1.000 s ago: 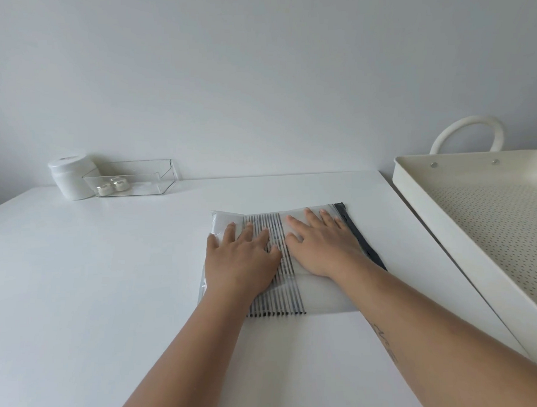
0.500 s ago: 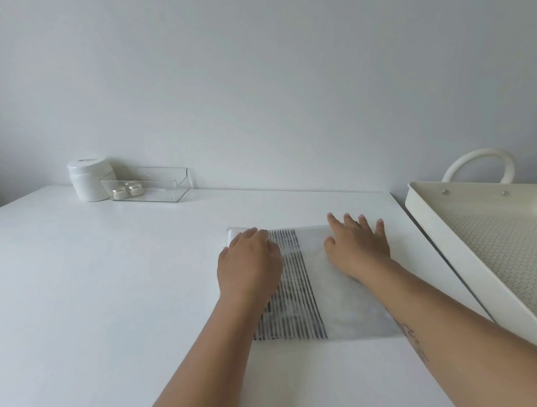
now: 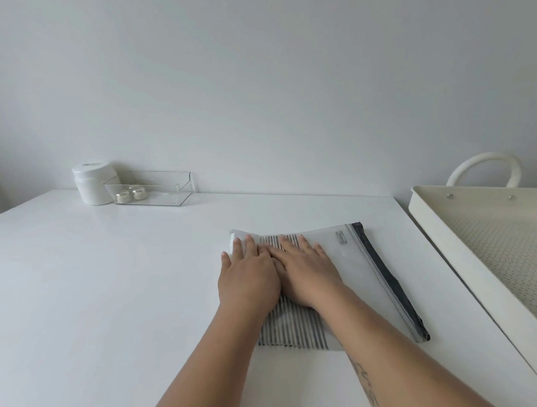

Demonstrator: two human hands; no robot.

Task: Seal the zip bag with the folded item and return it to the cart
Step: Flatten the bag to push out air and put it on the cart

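The right hand (image 3: 306,272) has been drawn back beside the left hand (image 3: 248,277); both are pressed flat, gripping nothing, on the zip bag (image 3: 351,261), whose zip strip (image 3: 388,279) lies nearer the right.

Clear plastic zip bag (image 3: 351,261), matt table (image 3: 111,285)

open table (image 3: 112,300) left, cart (image 3: 439,246) wall right, jar (image 3: 91,183) far

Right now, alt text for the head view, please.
A left hand and right hand press flat, side by side, on a clear zip bag holding a striped folded cloth on a white table. The bag's dark zip strip faces a cream perforated cart tray at right. A white jar and clear box sit by the far wall.
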